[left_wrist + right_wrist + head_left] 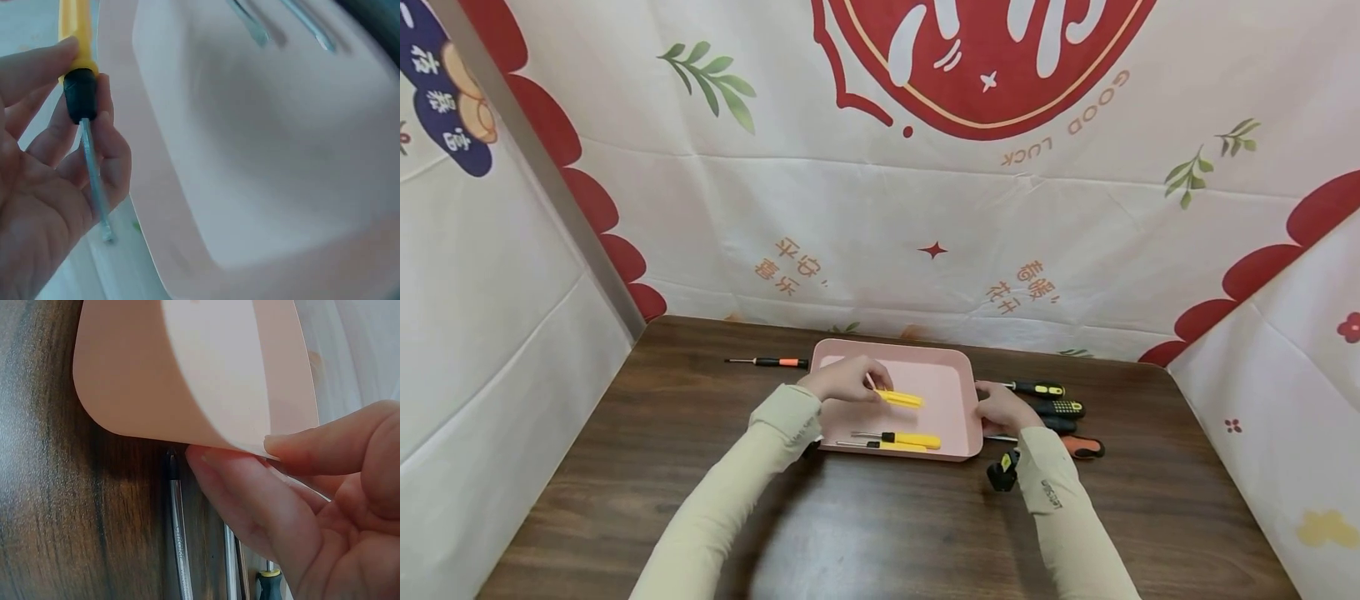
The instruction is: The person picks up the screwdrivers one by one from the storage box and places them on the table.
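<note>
In the head view my left hand (852,379) is over the left part of a pink tray (946,387). It holds a yellow-handled screwdriver (901,399); the left wrist view shows the black collar and metal shaft (94,172) along the palm. Two more screwdrivers with yellow handles (919,440) lie along the tray's near side, their metal tips (253,25) visible from the left wrist. My right hand (1003,410) pinches the tray's right rim, thumb on the inside and fingers underneath, as the right wrist view shows.
Left of the tray lies a black and orange screwdriver (780,362). Several tools lie to the right, among them a black-yellow screwdriver (1039,389) and one with an orange-black handle (1084,447). A black object (1002,473) sits by the right wrist. Fabric walls (880,242) border the table.
</note>
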`<state>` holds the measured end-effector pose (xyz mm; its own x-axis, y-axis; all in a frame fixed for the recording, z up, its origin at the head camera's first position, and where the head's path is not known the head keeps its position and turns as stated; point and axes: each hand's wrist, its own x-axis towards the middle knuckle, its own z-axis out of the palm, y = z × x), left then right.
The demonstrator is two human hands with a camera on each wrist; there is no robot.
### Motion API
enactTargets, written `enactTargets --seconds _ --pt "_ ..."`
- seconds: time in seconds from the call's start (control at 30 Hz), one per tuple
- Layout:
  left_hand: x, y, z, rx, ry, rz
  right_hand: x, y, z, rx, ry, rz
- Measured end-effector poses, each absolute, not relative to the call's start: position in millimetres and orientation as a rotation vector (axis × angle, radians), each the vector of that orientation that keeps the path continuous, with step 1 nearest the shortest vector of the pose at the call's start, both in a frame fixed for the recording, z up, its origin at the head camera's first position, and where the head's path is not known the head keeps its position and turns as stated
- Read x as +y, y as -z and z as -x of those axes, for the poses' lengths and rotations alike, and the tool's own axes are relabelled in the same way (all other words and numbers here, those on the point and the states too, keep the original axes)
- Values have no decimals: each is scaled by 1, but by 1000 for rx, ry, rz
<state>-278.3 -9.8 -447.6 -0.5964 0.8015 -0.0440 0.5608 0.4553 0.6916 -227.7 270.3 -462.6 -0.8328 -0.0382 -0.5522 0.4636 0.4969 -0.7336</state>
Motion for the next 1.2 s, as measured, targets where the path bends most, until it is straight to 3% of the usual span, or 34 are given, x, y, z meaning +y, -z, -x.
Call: enactTargets --seconds 1.2 --pt "-150 459 291 2687 -1012 -843 271 462 228 2182 1378 -325"
